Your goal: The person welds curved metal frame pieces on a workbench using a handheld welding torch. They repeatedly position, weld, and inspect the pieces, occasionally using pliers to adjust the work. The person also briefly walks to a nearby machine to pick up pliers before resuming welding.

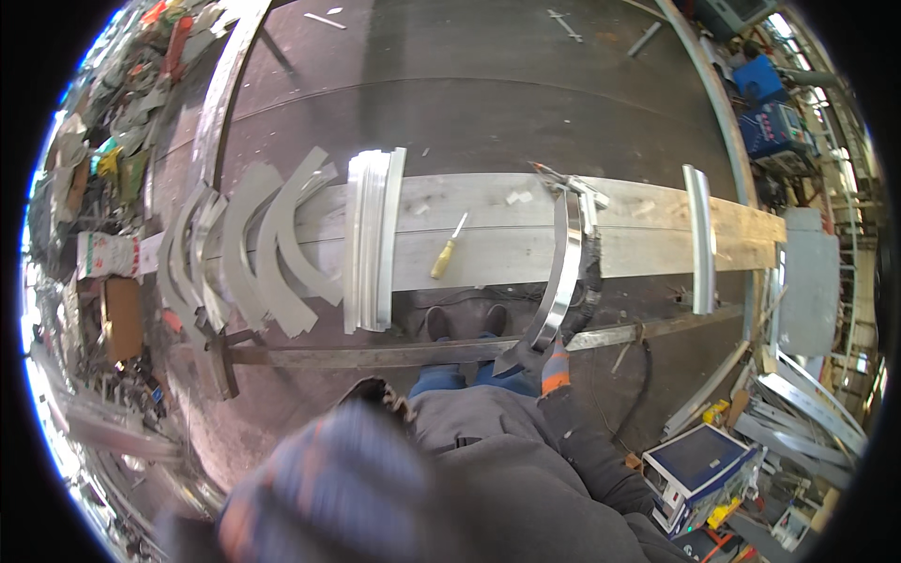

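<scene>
My right hand (531, 356), in a dark glove with an orange cuff, grips the lower end of a curved shiny metal strip (565, 263). The strip's upper part lies across the pale plank bench (638, 235). Just right of it is a dark wrapped cable or handle (590, 272), with a metal tool (563, 178) at the top whose kind I cannot make out. My left hand (328, 483), in a blue-grey and orange glove, is raised close to the camera; motion smears its fingers. A screwdriver (443, 258) with a yellowish handle rests mid-bench.
Left of the screwdriver lie straight metal profiles (371, 242) and several curved grey pieces (246, 244). Another straight profile (700, 239) crosses the bench's right end. A steel bar (394, 355) runs along the near side. A blue-and-white machine (699, 460) stands at lower right, near metal offcuts (807, 413).
</scene>
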The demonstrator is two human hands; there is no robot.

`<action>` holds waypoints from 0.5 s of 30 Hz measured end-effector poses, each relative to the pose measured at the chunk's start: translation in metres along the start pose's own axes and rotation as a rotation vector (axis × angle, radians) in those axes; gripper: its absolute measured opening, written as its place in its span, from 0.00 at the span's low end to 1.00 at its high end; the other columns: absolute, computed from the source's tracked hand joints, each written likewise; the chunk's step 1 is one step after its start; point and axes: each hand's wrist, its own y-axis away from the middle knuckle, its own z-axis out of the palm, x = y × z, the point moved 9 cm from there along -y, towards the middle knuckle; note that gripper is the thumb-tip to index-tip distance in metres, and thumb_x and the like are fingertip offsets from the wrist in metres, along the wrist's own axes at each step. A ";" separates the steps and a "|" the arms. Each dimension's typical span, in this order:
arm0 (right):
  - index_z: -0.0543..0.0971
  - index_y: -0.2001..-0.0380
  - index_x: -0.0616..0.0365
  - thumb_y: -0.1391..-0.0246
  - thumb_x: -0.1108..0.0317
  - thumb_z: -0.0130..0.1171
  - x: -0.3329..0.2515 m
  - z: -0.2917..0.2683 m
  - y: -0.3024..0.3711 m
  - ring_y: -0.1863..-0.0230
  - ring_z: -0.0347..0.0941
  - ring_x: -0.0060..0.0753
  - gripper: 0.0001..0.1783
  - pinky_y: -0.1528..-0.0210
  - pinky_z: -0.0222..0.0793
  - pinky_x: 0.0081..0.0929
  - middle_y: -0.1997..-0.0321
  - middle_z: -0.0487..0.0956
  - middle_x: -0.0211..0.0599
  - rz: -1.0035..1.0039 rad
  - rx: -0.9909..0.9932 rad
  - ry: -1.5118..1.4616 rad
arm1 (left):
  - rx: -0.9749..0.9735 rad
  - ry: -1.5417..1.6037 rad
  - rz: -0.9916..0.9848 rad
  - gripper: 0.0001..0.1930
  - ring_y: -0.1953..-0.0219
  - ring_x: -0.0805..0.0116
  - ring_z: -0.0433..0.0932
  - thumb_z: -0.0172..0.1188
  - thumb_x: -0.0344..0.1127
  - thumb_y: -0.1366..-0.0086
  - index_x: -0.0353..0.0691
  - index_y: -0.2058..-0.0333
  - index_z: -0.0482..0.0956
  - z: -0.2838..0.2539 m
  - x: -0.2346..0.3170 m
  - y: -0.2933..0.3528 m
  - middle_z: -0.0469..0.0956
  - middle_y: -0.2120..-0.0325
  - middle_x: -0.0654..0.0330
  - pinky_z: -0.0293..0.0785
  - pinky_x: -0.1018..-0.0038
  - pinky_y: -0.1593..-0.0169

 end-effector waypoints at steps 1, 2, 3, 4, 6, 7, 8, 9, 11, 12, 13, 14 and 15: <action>0.78 0.52 0.63 0.45 0.63 0.70 -0.023 0.014 -0.005 0.57 0.82 0.36 0.21 0.55 0.80 0.35 0.59 0.84 0.42 -0.088 -0.087 0.261 | -0.032 -0.206 -0.137 0.11 0.57 0.55 0.81 0.60 0.36 0.31 0.33 0.59 0.81 0.027 -0.011 -0.001 0.81 0.63 0.54 0.75 0.63 0.39; 0.77 0.53 0.61 0.53 0.69 0.75 -0.041 0.025 -0.013 0.60 0.81 0.33 0.24 0.58 0.80 0.34 0.57 0.84 0.39 -0.100 -0.094 0.261 | -0.047 -0.047 -0.160 0.11 0.58 0.56 0.81 0.59 0.37 0.31 0.34 0.60 0.82 0.057 -0.019 -0.005 0.81 0.64 0.54 0.75 0.63 0.39; 0.77 0.52 0.62 0.50 0.70 0.73 -0.057 0.044 -0.016 0.61 0.81 0.30 0.23 0.59 0.80 0.32 0.59 0.84 0.38 -0.097 -0.182 0.180 | 0.001 0.727 -0.103 0.17 0.54 0.60 0.80 0.62 0.32 0.33 0.33 0.48 0.74 0.098 -0.020 -0.017 0.80 0.59 0.53 0.75 0.65 0.40; 0.76 0.51 0.63 0.47 0.71 0.71 -0.073 0.062 -0.016 0.62 0.81 0.27 0.22 0.60 0.79 0.30 0.60 0.84 0.37 -0.090 -0.257 0.127 | -0.026 1.359 -0.088 0.30 0.50 0.64 0.79 0.64 0.27 0.36 0.32 0.37 0.66 0.144 -0.024 -0.028 0.79 0.54 0.52 0.75 0.66 0.42; 0.74 0.49 0.65 0.43 0.71 0.69 -0.101 0.095 -0.014 0.62 0.80 0.25 0.21 0.59 0.80 0.28 0.59 0.84 0.35 -0.101 -0.410 0.033 | -0.064 0.999 -0.071 0.34 0.46 0.64 0.77 0.70 0.29 0.40 0.33 0.36 0.65 0.226 -0.041 -0.030 0.77 0.47 0.52 0.74 0.67 0.41; 0.75 0.47 0.65 0.42 0.68 0.70 -0.107 0.118 -0.016 0.60 0.80 0.26 0.23 0.58 0.80 0.29 0.59 0.84 0.36 -0.064 -0.463 -0.097 | -0.057 0.900 -0.047 0.33 0.46 0.65 0.77 0.70 0.30 0.39 0.34 0.38 0.67 0.258 -0.054 -0.024 0.78 0.48 0.52 0.75 0.66 0.43; 0.75 0.46 0.65 0.42 0.66 0.70 -0.112 0.142 -0.017 0.59 0.81 0.27 0.24 0.57 0.80 0.31 0.58 0.84 0.37 -0.067 -0.542 -0.100 | -0.099 0.867 -0.141 0.31 0.47 0.65 0.78 0.70 0.30 0.39 0.35 0.39 0.69 0.295 -0.072 -0.018 0.78 0.48 0.53 0.76 0.65 0.44; 0.75 0.45 0.65 0.40 0.62 0.70 -0.120 0.164 -0.014 0.58 0.81 0.28 0.26 0.56 0.80 0.32 0.58 0.84 0.38 -0.170 -0.721 -0.053 | -0.191 0.692 -0.285 0.28 0.48 0.65 0.79 0.69 0.30 0.38 0.36 0.41 0.71 0.329 -0.096 -0.003 0.80 0.50 0.54 0.77 0.64 0.47; 0.75 0.41 0.63 0.36 0.49 0.62 -0.108 0.208 -0.038 0.54 0.81 0.32 0.31 0.56 0.80 0.33 0.57 0.84 0.39 -0.087 -1.050 -0.051 | 0.039 0.622 -0.482 0.16 0.62 0.68 0.82 0.67 0.33 0.36 0.37 0.51 0.77 0.342 -0.139 0.022 0.83 0.63 0.58 0.79 0.67 0.58; 0.74 0.38 0.61 0.34 0.42 0.57 -0.081 0.219 -0.062 0.53 0.81 0.33 0.34 0.56 0.80 0.34 0.57 0.84 0.40 0.184 -1.039 -0.074 | 0.117 0.745 -0.556 0.14 0.65 0.69 0.82 0.67 0.33 0.36 0.36 0.54 0.77 0.347 -0.152 0.036 0.83 0.66 0.59 0.78 0.69 0.61; 0.74 0.37 0.57 0.33 0.43 0.56 -0.065 0.222 -0.094 0.52 0.82 0.35 0.33 0.54 0.80 0.36 0.56 0.85 0.41 0.073 -0.837 0.192 | 0.187 0.861 -0.654 0.12 0.69 0.70 0.82 0.67 0.33 0.35 0.36 0.56 0.77 0.350 -0.164 0.051 0.83 0.69 0.59 0.78 0.70 0.64; 0.74 0.36 0.53 0.33 0.44 0.55 -0.054 0.222 -0.124 0.51 0.82 0.37 0.31 0.53 0.79 0.38 0.56 0.85 0.43 -0.035 -0.637 0.458 | 0.159 0.825 -0.658 0.11 0.69 0.70 0.82 0.66 0.34 0.34 0.36 0.58 0.78 0.349 -0.169 0.059 0.83 0.69 0.60 0.78 0.71 0.65; 0.75 0.36 0.49 0.34 0.43 0.56 -0.045 0.231 -0.144 0.51 0.83 0.40 0.31 0.52 0.79 0.40 0.55 0.85 0.45 -0.115 -0.582 0.567 | 0.134 0.789 -0.662 0.10 0.69 0.71 0.82 0.65 0.34 0.34 0.35 0.59 0.78 0.345 -0.172 0.064 0.84 0.70 0.60 0.78 0.71 0.65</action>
